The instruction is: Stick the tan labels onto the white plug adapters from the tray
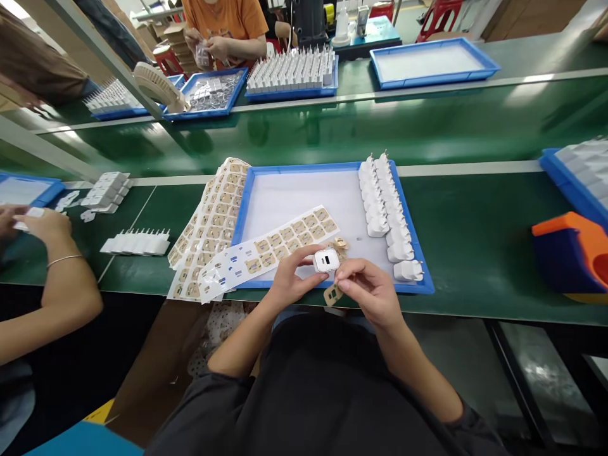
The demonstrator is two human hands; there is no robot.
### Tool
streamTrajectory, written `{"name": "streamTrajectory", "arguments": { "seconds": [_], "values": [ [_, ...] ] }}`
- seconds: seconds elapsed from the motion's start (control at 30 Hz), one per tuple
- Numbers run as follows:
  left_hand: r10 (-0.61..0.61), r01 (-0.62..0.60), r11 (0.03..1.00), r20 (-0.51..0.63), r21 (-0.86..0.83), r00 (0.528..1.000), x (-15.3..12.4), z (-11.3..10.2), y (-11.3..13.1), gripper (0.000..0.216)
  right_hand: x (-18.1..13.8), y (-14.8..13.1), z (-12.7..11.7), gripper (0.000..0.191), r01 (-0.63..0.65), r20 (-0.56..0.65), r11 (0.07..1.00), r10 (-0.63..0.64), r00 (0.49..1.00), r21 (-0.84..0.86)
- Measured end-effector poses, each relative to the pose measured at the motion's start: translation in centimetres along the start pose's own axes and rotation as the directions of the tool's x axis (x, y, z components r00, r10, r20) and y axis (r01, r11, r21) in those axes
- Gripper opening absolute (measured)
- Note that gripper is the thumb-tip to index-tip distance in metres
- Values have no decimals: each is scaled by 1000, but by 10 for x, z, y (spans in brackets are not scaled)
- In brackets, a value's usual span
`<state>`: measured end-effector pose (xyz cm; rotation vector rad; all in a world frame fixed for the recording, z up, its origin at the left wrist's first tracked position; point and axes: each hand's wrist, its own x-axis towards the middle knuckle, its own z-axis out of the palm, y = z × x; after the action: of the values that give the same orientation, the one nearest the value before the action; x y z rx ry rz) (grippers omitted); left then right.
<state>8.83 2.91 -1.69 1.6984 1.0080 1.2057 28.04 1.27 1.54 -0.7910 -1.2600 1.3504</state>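
Observation:
My left hand (293,278) is closed on a white charger plug (319,261), whose face with dark port openings is turned up toward me. Between the thumb and fingers of my right hand (373,292) is a small tan sticker (332,294) with cut-out holes, hanging just below the charger. Some crumpled tan scraps (340,244) lie right behind the hands. Under them is a blue-rimmed tray (304,168) with two rows of white chargers (380,202) along its right side. A partly used sticker sheet (273,247) lies slanted across the tray's left front.
More sticker sheets (216,215) are stacked left of the tray. Further left, a row of chargers (135,242) stands near a co-worker's hand (51,225). An orange and blue dispenser (572,253) sits at right. Across the bench are filled trays and a person in orange (228,25).

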Motion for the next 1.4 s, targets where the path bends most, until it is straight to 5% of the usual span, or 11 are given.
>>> {"name": "streamTrajectory", "arguments": {
  "seconds": [0.17,0.37,1.4],
  "values": [
    [126,-131,986,53,104,991,-1,3,0,46,7,-3,2,12,2,-237,997,-20,971,-76],
    [201,-207,969,55,135,978,2,2,3,50,13,-3,3,10,-19,-247,991,-14,969,-129],
    [205,-208,968,35,138,978,2,3,5,42,9,0,13,8,31,-279,944,-129,952,-328]
  ]
}}
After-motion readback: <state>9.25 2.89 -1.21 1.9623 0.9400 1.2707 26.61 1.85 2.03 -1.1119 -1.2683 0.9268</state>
